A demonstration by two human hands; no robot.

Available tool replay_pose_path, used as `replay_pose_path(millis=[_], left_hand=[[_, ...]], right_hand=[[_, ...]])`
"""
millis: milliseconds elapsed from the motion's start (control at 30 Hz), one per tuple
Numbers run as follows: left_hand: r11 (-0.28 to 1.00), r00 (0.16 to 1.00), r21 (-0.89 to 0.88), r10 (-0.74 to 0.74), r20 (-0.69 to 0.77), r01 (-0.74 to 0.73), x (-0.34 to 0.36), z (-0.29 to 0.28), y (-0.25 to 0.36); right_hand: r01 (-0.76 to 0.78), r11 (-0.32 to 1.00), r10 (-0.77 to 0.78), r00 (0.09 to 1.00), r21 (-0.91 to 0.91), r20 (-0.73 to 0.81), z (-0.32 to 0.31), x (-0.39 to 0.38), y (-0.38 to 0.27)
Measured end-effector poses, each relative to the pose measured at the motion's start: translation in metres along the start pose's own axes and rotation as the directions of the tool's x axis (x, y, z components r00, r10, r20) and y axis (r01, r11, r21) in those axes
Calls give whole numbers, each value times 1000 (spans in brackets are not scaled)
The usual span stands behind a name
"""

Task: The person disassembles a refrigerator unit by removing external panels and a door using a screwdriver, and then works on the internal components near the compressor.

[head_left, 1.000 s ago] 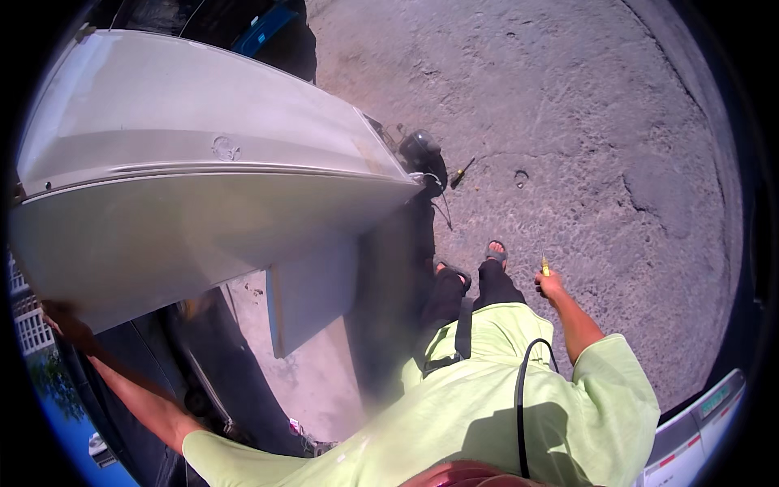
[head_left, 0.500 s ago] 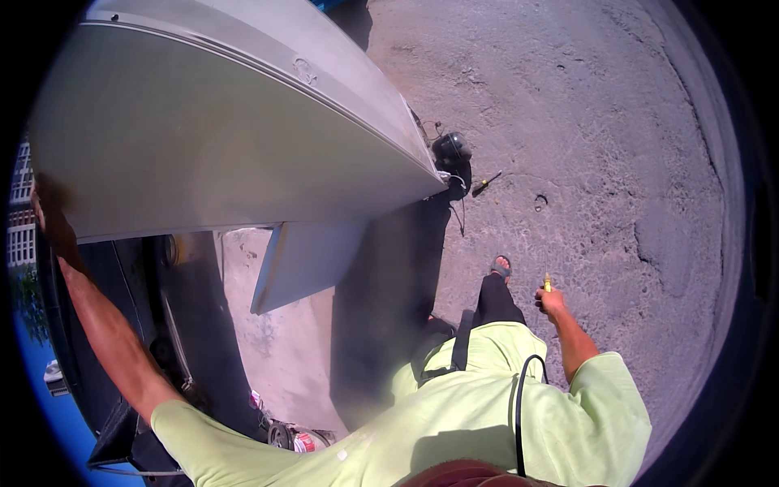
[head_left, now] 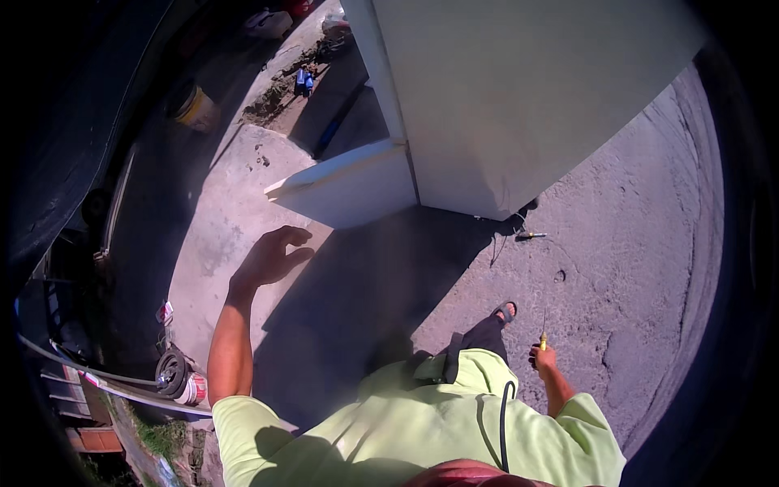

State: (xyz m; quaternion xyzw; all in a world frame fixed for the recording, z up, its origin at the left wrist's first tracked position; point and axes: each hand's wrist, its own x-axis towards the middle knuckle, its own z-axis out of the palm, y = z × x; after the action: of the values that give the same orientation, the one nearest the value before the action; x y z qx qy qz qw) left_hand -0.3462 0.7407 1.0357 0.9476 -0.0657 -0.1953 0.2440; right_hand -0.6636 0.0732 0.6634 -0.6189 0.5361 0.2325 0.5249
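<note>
My left hand (head_left: 273,256) hangs with fingers apart and slightly curled, holding nothing, below a small white panel (head_left: 349,183) that angles out from the bottom of a large white metal cabinet (head_left: 527,97). I see no contact between this hand and the panel. Low on the right, my right hand (head_left: 542,359) is closed on the yellow handle of a screwdriver (head_left: 543,339), its thin shaft pointing away from me over the pavement. A second screwdriver (head_left: 531,235) lies on the ground near the cabinet's lower corner.
A yellow bucket (head_left: 195,107) stands in shade at upper left, with blue items (head_left: 305,81) beside a strip of dirt. At lower left are a tyre (head_left: 170,373) and a red-and-white container (head_left: 191,390). A small dark ring (head_left: 560,276) lies on the rough concrete (head_left: 625,243).
My left hand has let go of the cabinet's edge and moved down and inward. My view has swung, so the cabinet now fills the upper right. The screwdriver stays in my right hand.
</note>
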Motion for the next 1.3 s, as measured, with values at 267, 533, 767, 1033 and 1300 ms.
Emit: replay_pose_path(millis=[267, 533, 767, 1033, 1300], left_hand=[[837, 959, -506, -276, -63, 208, -59, 134, -256], [639, 916, -664, -347, 201, 387, -38, 227, -395], [555, 753, -589, -642, 146, 587, 18, 160, -471], [371, 844, -841, -509, 170, 394, 196, 161, -527], [480, 914, -779, -164, 372, 404, 295, 265, -619]], right_hand=[[446, 823, -356, 888, -353, 293, 229, -127, -169], [985, 39, -856, 121, -170, 503, 568, -221, -460], [918, 272, -796, 383, -289, 468, 781, -151, -592], [795, 455, -746, 586, -400, 317, 811, -128, -588], [652, 474, -818, 575, -592, -21, 852, -139, -543]])
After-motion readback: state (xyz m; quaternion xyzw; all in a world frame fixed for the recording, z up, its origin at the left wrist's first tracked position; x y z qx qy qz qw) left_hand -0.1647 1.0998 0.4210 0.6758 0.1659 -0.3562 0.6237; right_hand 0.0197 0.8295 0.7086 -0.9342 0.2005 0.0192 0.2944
